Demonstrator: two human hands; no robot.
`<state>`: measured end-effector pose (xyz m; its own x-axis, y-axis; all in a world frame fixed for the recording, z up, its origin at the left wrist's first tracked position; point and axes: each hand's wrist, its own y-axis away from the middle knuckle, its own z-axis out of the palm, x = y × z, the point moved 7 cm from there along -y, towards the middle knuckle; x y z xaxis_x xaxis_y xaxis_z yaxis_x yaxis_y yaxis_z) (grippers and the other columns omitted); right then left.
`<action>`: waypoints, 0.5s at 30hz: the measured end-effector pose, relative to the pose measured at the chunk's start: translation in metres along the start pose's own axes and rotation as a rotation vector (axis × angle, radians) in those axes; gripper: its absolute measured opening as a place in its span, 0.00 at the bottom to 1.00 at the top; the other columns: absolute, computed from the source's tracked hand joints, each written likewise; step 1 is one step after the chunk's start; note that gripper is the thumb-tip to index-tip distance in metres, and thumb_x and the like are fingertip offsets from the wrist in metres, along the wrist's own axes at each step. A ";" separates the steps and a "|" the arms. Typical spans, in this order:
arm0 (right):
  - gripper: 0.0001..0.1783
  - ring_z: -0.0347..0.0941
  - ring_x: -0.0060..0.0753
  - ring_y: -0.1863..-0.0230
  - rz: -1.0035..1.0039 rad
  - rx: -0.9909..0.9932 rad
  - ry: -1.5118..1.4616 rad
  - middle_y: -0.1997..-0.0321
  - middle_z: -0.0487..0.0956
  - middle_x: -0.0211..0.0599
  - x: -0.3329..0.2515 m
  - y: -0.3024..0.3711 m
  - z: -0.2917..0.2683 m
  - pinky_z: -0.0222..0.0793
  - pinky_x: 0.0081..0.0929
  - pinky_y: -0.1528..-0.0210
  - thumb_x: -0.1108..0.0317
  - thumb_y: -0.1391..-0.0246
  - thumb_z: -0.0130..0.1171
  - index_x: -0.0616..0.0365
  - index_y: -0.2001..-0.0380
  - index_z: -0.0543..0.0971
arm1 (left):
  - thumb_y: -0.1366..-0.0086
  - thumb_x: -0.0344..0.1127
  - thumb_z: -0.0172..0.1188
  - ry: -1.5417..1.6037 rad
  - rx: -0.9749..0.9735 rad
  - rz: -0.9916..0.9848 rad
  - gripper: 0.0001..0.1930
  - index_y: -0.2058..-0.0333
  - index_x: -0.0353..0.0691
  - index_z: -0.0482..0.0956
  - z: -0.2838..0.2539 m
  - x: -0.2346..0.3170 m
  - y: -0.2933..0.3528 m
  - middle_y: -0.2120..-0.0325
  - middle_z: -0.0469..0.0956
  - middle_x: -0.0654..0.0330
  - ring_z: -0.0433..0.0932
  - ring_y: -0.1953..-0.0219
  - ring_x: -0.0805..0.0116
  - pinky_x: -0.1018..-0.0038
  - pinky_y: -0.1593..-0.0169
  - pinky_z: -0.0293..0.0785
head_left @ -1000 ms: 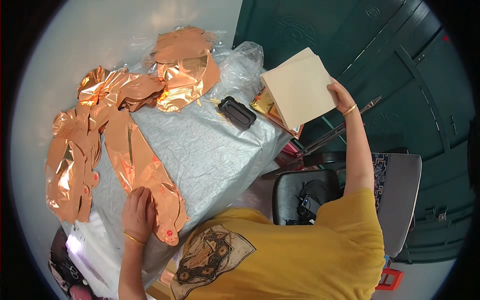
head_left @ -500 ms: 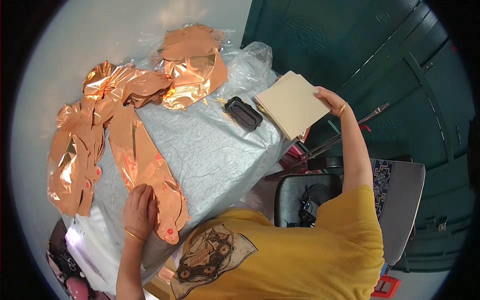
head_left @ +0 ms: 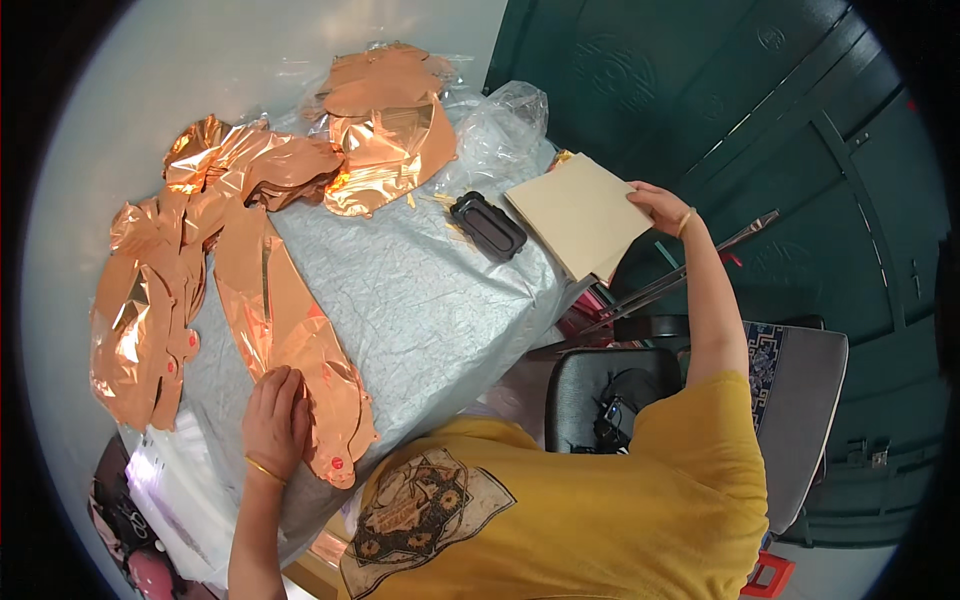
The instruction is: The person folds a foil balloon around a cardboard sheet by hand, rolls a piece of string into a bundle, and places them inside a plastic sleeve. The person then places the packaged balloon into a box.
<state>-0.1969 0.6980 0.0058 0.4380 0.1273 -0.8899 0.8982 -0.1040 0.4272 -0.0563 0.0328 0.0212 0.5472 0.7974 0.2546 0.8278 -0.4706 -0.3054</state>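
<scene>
Currently, a cream board [head_left: 582, 215] is clamped in the right grip [head_left: 657, 207] at the right of the desk [head_left: 420, 300], on whose left copper foil [head_left: 293, 330] is touched by the left grip [head_left: 274, 425], closure unclear.

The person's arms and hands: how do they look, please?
The left hand and right hand wear no gloves. The left forearm and right forearm are bare. The left wristband and right wristband are thin and gold-coloured. The right sleeve is short, plain and mustard yellow; the left one cannot be made out.
</scene>
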 end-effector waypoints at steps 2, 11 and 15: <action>0.18 0.76 0.23 0.53 0.012 0.006 0.114 0.56 0.79 0.27 0.000 -0.003 0.000 0.75 0.27 0.51 0.60 0.41 0.60 0.52 0.49 0.76 | 0.39 0.29 0.58 -0.008 0.013 0.008 0.20 0.47 0.35 0.74 0.000 0.000 0.000 0.48 0.73 0.51 0.72 0.45 0.48 0.60 0.42 0.70; 0.15 0.78 0.28 0.51 -0.166 0.077 -0.594 0.53 0.82 0.32 0.030 0.005 0.009 0.75 0.24 0.44 0.58 0.37 0.60 0.58 0.56 0.79 | 0.39 0.29 0.58 -0.001 -0.001 -0.012 0.21 0.46 0.35 0.73 0.001 -0.001 0.001 0.48 0.73 0.51 0.72 0.45 0.48 0.60 0.42 0.70; 0.13 0.76 0.30 0.50 -0.232 0.083 -0.483 0.51 0.80 0.36 0.016 0.012 0.034 0.72 0.26 0.46 0.65 0.42 0.64 0.59 0.57 0.77 | 0.39 0.29 0.58 -0.006 -0.003 -0.007 0.21 0.46 0.35 0.73 0.000 0.000 0.001 0.48 0.73 0.51 0.72 0.45 0.48 0.60 0.42 0.70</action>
<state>-0.1803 0.6655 -0.0090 0.1430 -0.3100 -0.9399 0.9547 -0.2073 0.2136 -0.0556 0.0323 0.0210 0.5405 0.8029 0.2513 0.8320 -0.4659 -0.3011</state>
